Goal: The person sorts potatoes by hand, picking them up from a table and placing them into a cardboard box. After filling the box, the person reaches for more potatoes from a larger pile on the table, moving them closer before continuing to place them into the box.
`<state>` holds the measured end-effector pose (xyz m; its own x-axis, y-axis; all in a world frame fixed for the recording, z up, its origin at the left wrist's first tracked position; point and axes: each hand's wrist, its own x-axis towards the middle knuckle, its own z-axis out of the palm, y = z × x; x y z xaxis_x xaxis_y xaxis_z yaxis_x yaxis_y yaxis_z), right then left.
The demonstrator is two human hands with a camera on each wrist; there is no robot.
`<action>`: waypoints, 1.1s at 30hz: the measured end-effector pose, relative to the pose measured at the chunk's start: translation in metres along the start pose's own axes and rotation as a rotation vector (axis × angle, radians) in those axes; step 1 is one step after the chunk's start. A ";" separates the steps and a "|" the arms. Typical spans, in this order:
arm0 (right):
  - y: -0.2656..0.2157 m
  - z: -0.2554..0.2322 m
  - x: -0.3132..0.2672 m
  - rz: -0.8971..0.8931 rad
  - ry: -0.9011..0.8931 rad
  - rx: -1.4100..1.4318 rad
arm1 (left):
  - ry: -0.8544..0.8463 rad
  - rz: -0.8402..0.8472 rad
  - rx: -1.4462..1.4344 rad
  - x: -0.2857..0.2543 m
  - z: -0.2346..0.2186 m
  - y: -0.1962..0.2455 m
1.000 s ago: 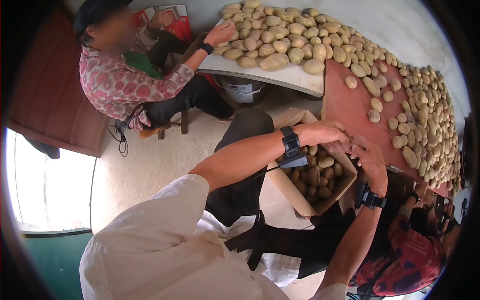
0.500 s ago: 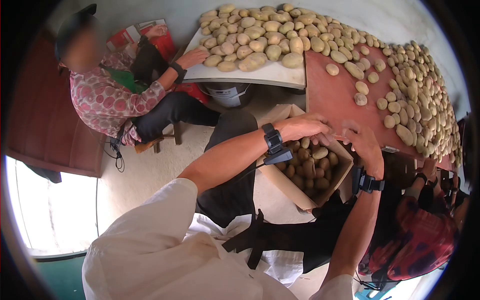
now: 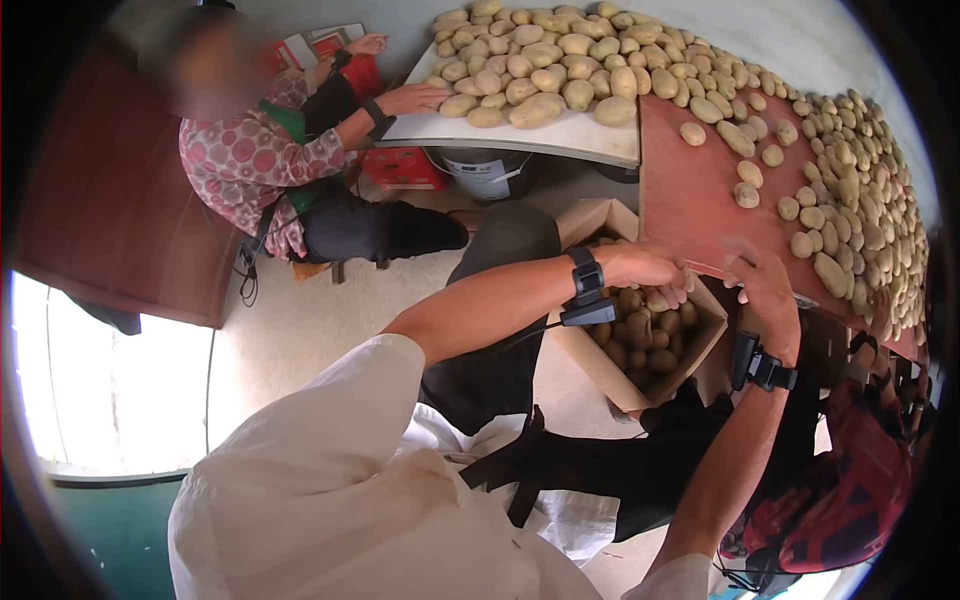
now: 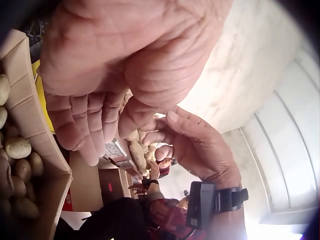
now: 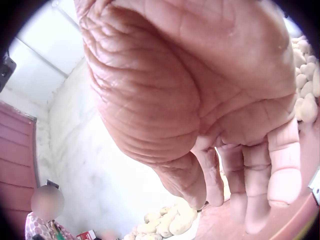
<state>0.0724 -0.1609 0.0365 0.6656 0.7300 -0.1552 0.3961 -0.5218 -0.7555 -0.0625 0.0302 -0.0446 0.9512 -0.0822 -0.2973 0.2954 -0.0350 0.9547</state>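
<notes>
In the head view my left hand (image 3: 645,270) hovers over the cardboard box (image 3: 590,352), which holds several potatoes (image 3: 650,335). Its fingers bend loosely downward, and in the left wrist view the palm (image 4: 135,55) shows nothing held. Facing it across a small gap is my right hand (image 3: 768,292), at the near edge of the red tabletop (image 3: 690,215). The right wrist view shows that hand's fingers (image 5: 257,175) hanging relaxed, with no potato between them and the thumb.
A large heap of potatoes (image 3: 860,190) covers the table's far side, with a few loose ones nearer. On the left, a seated person (image 3: 250,165) reaches to the white board (image 3: 500,138). Below it stands a bucket (image 3: 485,172). Another person (image 3: 850,480) is at the right.
My two hands have drawn slightly apart, from nearly touching over the box. The person at the left has lowered a raised hand to the board's edge. The head view has shifted a little.
</notes>
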 end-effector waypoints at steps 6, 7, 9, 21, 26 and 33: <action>-0.004 -0.003 -0.002 0.008 0.011 0.023 | -0.058 0.020 -0.027 0.003 0.000 0.001; -0.004 -0.003 -0.002 0.016 0.008 0.023 | -0.055 0.018 -0.029 0.004 0.000 0.000; -0.003 -0.003 -0.001 0.016 0.003 0.023 | -0.052 0.015 -0.031 0.007 0.000 -0.001; 0.005 -0.005 0.011 0.013 -0.008 -0.064 | -0.059 0.054 -0.108 -0.011 -0.011 0.017; 0.004 -0.001 0.011 -0.023 0.001 -0.033 | 0.117 0.283 -0.219 -0.099 -0.029 0.058; 0.011 0.007 0.017 -0.017 -0.031 -0.087 | 0.534 0.447 -0.307 -0.195 -0.080 -0.001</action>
<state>0.0830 -0.1510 0.0210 0.6386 0.7520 -0.1634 0.4620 -0.5445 -0.7000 -0.2415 0.1261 0.0130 0.8767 0.4727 0.0888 -0.1913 0.1734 0.9661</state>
